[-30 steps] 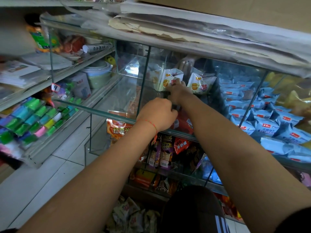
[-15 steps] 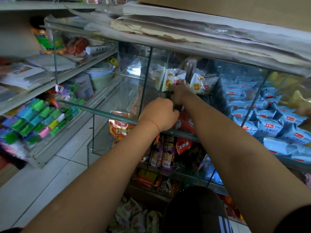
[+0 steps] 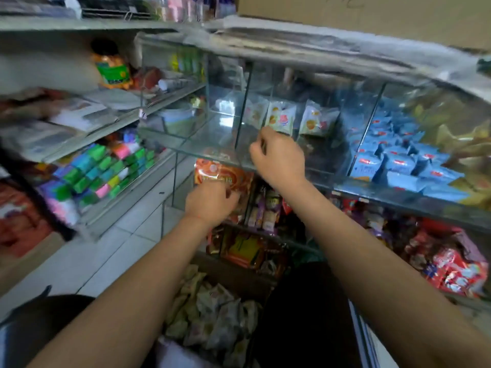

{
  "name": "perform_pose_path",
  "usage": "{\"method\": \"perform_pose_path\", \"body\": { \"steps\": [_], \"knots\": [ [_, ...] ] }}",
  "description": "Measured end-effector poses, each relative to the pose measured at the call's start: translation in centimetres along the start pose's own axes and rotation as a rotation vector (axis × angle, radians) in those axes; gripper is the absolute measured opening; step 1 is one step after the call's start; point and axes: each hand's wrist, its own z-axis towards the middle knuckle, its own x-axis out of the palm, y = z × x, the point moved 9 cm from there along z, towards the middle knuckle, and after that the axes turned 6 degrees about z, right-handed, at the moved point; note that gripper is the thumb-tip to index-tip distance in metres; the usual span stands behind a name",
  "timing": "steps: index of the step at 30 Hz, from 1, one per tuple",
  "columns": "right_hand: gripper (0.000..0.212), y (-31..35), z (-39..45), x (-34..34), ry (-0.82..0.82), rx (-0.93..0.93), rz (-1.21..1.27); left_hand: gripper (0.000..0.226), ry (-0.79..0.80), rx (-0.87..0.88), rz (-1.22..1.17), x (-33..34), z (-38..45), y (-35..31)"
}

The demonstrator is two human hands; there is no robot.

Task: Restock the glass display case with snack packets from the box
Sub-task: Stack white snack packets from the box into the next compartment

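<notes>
glass display case stands ahead, its panes splitting the upper shelf into compartments. white snack packets with orange and red print stand upright in a row at the back of the middle compartment; three are distinguishable, and the compartment floor in front of them is bare glass. light blue snack packets with red labels fill the compartment to the right. yellow-gold bags lie further right, blurred.

right hand is raised at the front edge of the middle compartment, just below the white packets. its fingers are curled inward and grasp nothing visible; they are apart from the packets.

left hand is lower, in front of the shelf beneath, level with an orange-red printed bag. motion blur covers its fingers; whether they are released or grasping cannot be told, nor whether they touch the bag.

open box of pale crumpled snack packets sits at floor level between the two forearms, directly below the hands.

lower shelves of the case hold mixed red, purple and orange packets. green, blue and pink small blocks lie in rows on a sloped rack at left. brown cardboard carton rests on top of the case, over layered plastic sheets. white tiled floor shows at lower left.
</notes>
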Motion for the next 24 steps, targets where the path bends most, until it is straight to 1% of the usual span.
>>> {"method": "perform_pose_path", "body": {
  "steps": [1,3,5,8,10,13,14,16,17,19,20,23,24],
  "knots": [
    [0.019,1.7,-2.2,1.2,0.019,-0.057,0.022,0.034,0.113,-0.059,0.038,2.0,-1.4,2.0],
    [0.02,3.4,-6.5,5.5,0.152,-0.093,0.063,0.036,0.272,-0.132,0.067,5.2,-4.3,5.0],
    [0.022,2.6,-10.7,11.5,0.377,-0.013,0.078,0.033,0.379,-0.191,0.069,8.3,-6.9,7.7],
    [0.018,-1.3,-16.8,21.0,0.711,0.184,0.073,0.032,0.512,-0.264,0.033,13.6,-10.2,11.8],
    [0.019,-4.2,-20.4,26.2,0.854,0.303,0.066,0.039,0.597,-0.313,-0.006,17.3,-12.4,14.4],
    [0.025,-7.5,-26.2,32.6,1.092,0.43,0.064,0.047,0.749,-0.373,-0.091,22.8,-15.4,16.7],
    [0.027,-8.3,-28.2,34.4,1.191,0.45,0.056,0.048,0.803,-0.367,-0.098,24.5,-16.3,17.0],
    [0.033,-9.4,-32.2,37.5,1.397,0.429,-0.005,0.05,0.885,-0.327,-0.09,27.7,-17.6,17.4],
    [0.036,-10.2,-34.0,38.6,1.462,0.426,-0.045,0.05,0.915,-0.313,-0.088,29.0,-18.1,17.5],
    [0.039,-11.5,-36.9,40.1,1.531,0.46,-0.085,0.045,0.969,-0.31,-0.102,31.5,-19.0,17.6],
    [0.042,-12.3,-38.2,40.8,1.533,0.46,-0.11,0.041,1.004,-0.327,-0.116,32.6,-19.6,17.7],
    [0.06,-14.1,-41.5,42.3,1.547,0.463,-0.146,0.035,1.076,-0.414,-0.153,35.6,-21.0,18.6],
    [0.061,-14.1,-42.2,42.4,1.549,0.434,-0.136,0.035,1.088,-0.44,-0.167,36.4,-21.5,18.8]
  ]
}}
